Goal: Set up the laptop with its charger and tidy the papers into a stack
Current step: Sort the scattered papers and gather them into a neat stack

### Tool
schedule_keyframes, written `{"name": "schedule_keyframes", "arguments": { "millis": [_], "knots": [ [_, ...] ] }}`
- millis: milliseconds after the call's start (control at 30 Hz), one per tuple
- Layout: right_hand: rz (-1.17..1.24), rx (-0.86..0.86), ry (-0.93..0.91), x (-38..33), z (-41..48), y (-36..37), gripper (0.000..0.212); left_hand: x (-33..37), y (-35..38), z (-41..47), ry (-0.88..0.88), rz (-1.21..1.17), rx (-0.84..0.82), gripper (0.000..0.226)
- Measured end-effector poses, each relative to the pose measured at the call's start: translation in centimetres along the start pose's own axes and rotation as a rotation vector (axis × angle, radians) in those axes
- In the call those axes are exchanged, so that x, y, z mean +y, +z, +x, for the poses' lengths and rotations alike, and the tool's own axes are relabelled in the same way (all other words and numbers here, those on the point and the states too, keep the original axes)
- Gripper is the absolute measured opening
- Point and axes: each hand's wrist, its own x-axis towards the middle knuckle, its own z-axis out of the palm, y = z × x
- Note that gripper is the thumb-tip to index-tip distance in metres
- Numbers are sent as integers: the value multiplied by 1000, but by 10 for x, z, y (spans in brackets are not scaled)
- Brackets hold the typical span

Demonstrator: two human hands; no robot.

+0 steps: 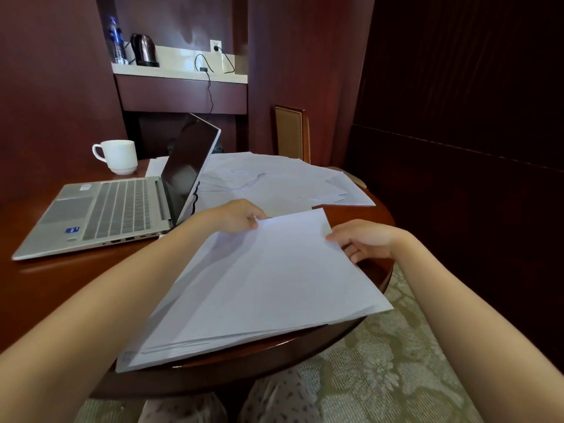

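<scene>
A sheaf of white papers [262,282] lies tilted over the near edge of the round wooden table [70,282]. My left hand [241,216] pinches its far left corner. My right hand [363,239] grips its far right corner. More loose white sheets [283,178] lie spread across the far side of the table. A silver laptop [106,209] stands open at the left, its screen dark. A black charger cable [210,87] hangs from a wall socket [215,45] on the shelf behind and drops behind the laptop lid.
A white mug [117,155] stands behind the laptop. On the back shelf are a kettle [143,50] and a water bottle [117,41]. A wooden chair [291,134] stands beyond the table. Patterned carpet [381,361] lies to the right.
</scene>
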Motion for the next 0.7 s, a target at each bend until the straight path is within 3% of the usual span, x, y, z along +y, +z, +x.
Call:
{"name": "schedule_keyframes", "arguments": {
  "millis": [67, 200, 467, 600, 700],
  "knots": [
    [-90, 67, 43, -3, 2, 0, 11, -1, 3, 2, -34, -5, -17, 27],
    [-231, 152, 156, -10, 4, 0, 18, 3, 1, 1, -83, -56, -38, 30],
    [-142, 326, 255, -17, 18, 5, 9, 7, 11, -2, -189, 47, 16, 35],
    [-41, 436, 211, -25, 29, 11, 48, 11, 22, -5, -188, 153, 119, 31],
    [-115, 382, 233, -34, 32, 20, 49, 8, 30, -5, -220, 194, 177, 29]
  ]
}}
